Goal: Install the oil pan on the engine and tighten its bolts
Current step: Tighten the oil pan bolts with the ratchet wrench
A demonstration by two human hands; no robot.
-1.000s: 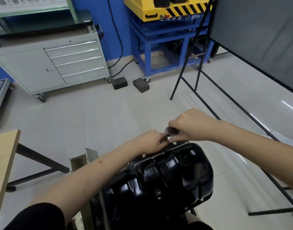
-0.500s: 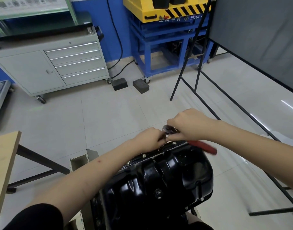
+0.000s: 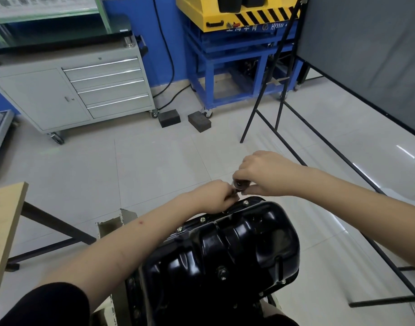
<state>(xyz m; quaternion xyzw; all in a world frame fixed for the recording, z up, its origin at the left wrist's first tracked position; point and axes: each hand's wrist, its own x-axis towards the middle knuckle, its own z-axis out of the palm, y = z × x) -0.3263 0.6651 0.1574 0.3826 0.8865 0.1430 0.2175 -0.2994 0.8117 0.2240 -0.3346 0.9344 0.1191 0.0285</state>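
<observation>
At mid-frame our right hand (image 3: 265, 174) grips the round chrome ratchet head (image 3: 239, 184) while left fingers (image 3: 227, 196) pinch beneath it. If it tilts, the socket could slip off the bolt on the glossy black steel oil pan (image 3: 237, 245).

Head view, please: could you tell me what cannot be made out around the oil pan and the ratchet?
- Ratchet: only its round head shows; the right hand covers the handle.
- Bolt being tightened: hidden behind the left hand at the oil pan flange.
- Engine under the pan: masked by the pan and cut off by the bottom edge.
- Other flange bolts: too small to judge whether seated.
</observation>
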